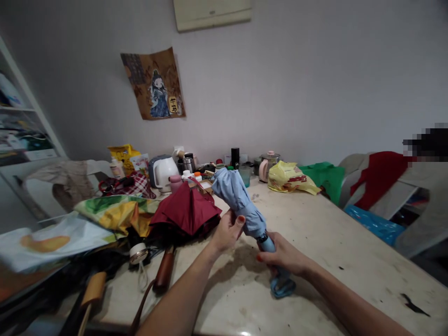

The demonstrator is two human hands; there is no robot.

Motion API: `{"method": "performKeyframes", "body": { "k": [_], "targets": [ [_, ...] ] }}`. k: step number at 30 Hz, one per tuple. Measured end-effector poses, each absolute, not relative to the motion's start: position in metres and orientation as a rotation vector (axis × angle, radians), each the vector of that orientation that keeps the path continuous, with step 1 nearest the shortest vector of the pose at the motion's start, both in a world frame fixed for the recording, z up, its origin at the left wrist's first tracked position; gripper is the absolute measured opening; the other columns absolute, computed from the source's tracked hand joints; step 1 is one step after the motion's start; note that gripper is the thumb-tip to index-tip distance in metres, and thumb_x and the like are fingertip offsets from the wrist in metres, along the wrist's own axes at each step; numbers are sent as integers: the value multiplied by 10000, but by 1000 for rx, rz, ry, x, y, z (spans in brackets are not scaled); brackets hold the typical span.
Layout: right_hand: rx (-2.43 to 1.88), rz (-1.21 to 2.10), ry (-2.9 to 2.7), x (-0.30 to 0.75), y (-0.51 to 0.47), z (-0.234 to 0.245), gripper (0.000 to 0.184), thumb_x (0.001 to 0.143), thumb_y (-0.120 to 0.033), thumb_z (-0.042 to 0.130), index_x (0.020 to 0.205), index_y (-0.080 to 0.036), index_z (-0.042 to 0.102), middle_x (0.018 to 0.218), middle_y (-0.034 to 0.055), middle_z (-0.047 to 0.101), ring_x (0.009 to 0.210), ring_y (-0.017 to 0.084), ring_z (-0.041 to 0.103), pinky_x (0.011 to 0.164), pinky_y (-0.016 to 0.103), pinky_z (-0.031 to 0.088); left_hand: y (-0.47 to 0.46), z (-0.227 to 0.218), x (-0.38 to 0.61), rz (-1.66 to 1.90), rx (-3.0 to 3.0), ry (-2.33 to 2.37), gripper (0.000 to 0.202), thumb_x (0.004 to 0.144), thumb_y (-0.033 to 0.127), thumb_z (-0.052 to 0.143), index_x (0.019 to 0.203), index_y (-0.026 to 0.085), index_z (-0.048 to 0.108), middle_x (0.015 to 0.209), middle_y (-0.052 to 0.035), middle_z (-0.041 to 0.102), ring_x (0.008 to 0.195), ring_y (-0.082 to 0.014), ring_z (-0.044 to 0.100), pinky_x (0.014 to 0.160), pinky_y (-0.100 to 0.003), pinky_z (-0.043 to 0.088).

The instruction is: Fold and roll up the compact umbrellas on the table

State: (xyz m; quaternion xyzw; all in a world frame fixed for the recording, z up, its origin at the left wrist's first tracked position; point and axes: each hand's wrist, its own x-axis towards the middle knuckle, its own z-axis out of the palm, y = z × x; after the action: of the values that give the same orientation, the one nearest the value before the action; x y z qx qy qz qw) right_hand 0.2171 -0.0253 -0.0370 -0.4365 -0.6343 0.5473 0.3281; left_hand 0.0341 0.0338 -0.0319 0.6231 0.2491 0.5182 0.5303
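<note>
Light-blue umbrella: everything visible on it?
The light-blue umbrella is folded, its canopy of soft-looking, creased fabric gathered loosely. A dark collar meets a blue handle, with a looped blue strap below. It slants over the table, canopy end up and to the picture's left. The left hand holds the canopy; the right hand grips the handle. Whether the strap touches the table is unclear.

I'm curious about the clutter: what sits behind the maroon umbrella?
Behind the maroon umbrella are a white kettle, a pink container and an orange cap. The umbrella covers part of the pink container, and whatever lies low behind its folds cannot be seen.
</note>
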Motion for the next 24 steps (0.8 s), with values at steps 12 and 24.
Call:
{"method": "performKeyframes", "body": {
  "k": [12, 24],
  "targets": [
    [-1356, 1073, -1782, 226, -22, -32, 153, 677, -267, 583, 752, -198, 470, 546, -54, 478, 457, 107, 454, 459, 230, 373, 28, -21, 27, 1363, 1397, 502, 515, 771, 580, 681, 598, 172, 419, 463, 64, 389, 399, -26, 277, 396, -178, 172],
    [-1496, 803, -1341, 266, 0, -22, 297, 693, -412, 685, 691, -197, 479, 548, -22, 502, 501, 125, 474, 510, 253, 337, 7, -9, 30, 1114, 1158, 188, 365, 753, 482, 747, 757, 147, 603, 646, -9, 588, 503, -70, 494, 463, -182, 358]
  ]
}}
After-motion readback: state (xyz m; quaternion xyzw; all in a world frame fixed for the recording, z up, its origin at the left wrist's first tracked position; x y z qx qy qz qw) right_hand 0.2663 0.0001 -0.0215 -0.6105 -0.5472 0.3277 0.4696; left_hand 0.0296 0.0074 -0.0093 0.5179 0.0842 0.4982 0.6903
